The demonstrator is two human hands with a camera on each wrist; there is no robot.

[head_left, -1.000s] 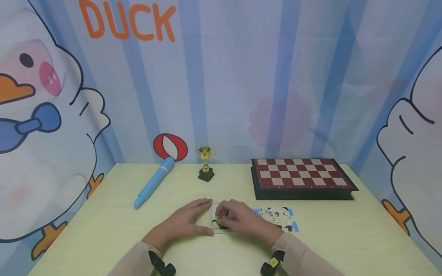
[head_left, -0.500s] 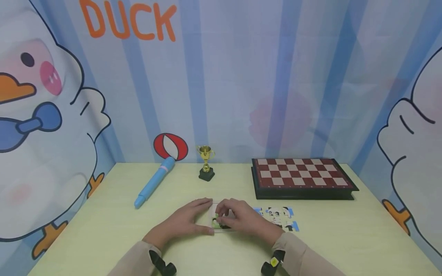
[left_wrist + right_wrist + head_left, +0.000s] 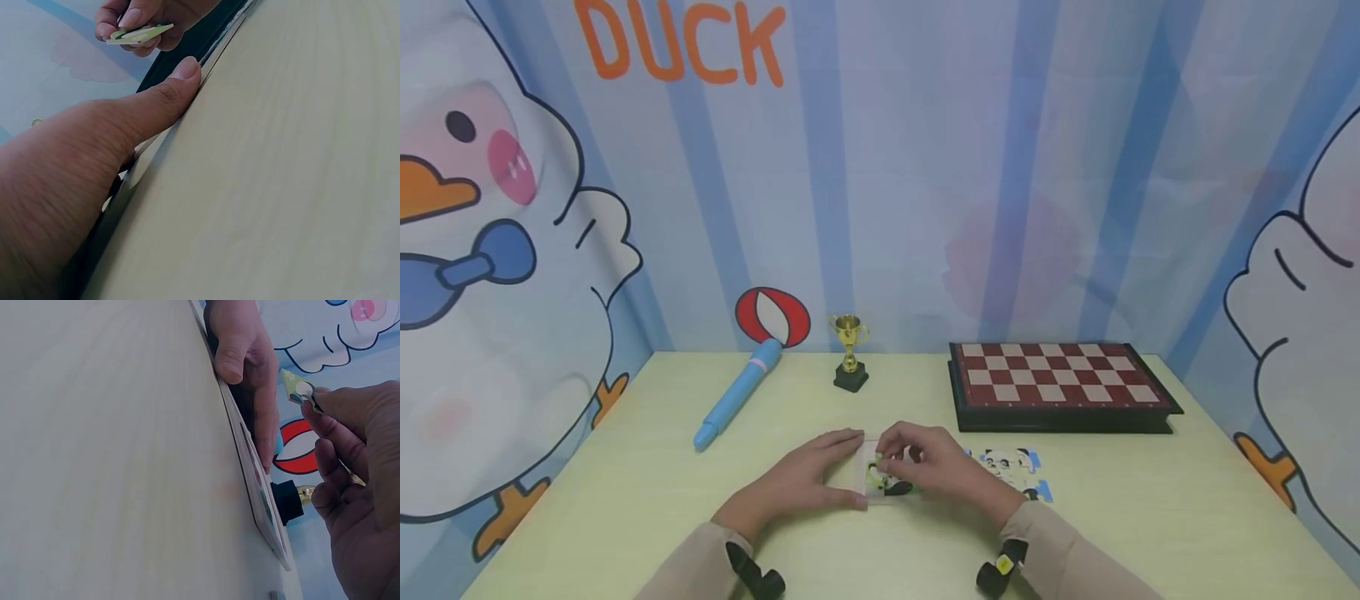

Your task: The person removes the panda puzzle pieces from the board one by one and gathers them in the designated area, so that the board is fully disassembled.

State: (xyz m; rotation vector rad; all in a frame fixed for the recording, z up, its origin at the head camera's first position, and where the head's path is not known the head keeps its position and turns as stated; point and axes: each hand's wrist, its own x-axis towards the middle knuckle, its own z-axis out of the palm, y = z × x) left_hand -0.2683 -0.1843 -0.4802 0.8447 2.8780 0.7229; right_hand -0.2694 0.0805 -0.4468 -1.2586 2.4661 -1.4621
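Observation:
A thin, pale puzzle tray point(image 3: 862, 477) lies on the table between the hands. My left hand point(image 3: 797, 483) rests at its left side, thumb on the near edge and fingers straight along the far side. Over the tray, my right hand point(image 3: 932, 458) pinches a puzzle piece point(image 3: 300, 389) between thumb and fingers. Green, white and black show on it, and the right wrist view has it raised clear of the tray. Loose puzzle pieces point(image 3: 1011, 464) with a panda picture lie to the right, partly hidden by the right hand. Much of the tray's inside is hidden.
Behind the hands stand a small gold trophy point(image 3: 850, 354) and, at the back right, a chessboard box point(image 3: 1060, 387). A blue tube-shaped object point(image 3: 737, 396) lies at the back left. A duck-print curtain point(image 3: 895, 167) hangs behind the table point(image 3: 880, 558).
My right hand has shifted slightly right and lifted the puzzle piece from the tray's lower left area. More of the piece's picture now shows. My left hand stays in place.

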